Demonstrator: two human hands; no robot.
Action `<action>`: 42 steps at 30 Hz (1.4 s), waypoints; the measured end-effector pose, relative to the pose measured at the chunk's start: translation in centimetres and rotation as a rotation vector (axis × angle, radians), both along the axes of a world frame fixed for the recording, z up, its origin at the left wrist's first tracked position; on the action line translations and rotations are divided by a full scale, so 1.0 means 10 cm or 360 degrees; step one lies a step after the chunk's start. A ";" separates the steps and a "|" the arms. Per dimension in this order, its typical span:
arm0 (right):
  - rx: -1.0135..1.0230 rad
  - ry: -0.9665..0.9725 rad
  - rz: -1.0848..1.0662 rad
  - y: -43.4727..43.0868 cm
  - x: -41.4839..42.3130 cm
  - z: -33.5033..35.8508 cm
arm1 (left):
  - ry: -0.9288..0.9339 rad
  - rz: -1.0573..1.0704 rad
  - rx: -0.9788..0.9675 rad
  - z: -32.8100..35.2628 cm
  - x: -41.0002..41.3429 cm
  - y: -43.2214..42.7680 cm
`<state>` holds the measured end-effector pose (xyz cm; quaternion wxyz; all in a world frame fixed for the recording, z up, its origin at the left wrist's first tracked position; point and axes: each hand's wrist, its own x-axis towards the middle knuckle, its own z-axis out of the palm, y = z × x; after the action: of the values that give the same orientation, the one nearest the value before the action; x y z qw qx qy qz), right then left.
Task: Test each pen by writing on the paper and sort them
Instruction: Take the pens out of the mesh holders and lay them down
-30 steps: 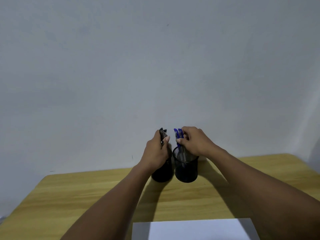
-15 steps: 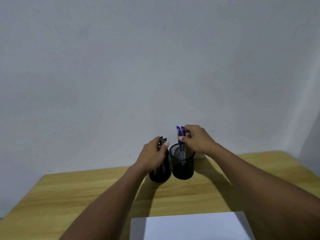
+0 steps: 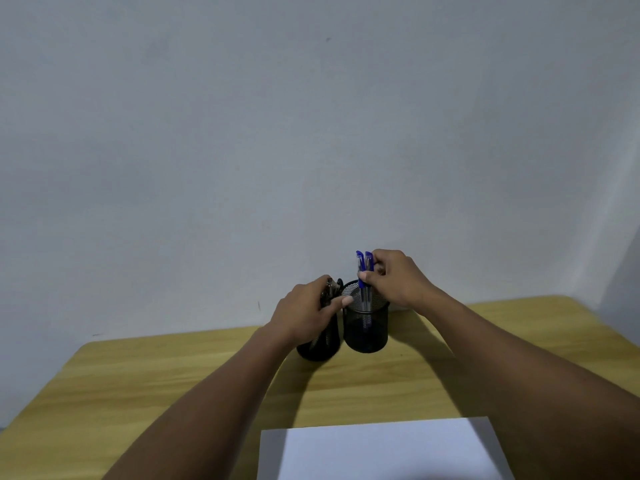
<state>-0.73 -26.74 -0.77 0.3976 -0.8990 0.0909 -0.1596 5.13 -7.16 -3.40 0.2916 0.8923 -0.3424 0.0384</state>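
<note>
Two black mesh pen cups stand side by side at the back of the wooden table. My right hand pinches blue-capped pens whose lower ends stand inside the right cup. My left hand is closed around black pens that stick up from the left cup, which it mostly hides. A white sheet of paper lies at the near edge of the table.
A plain grey wall rises directly behind the cups. Bare tabletop runs to the left and right of the cups and between them and the paper.
My right hand has raised the blue pens a little higher in the right cup. The left hand has sunk lower over the black pens. The camera has shifted slightly.
</note>
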 end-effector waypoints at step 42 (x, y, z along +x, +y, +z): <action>0.0351 0.1099 0.0507 2.87 -0.56 -0.33 | 0.0758 0.0746 0.0109 -0.25 -0.73 2.58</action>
<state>-6.35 1.91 -4.06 0.4576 -0.8546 0.0952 0.2265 -2.13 18.64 -5.87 0.3165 0.9400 -0.0512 -0.1167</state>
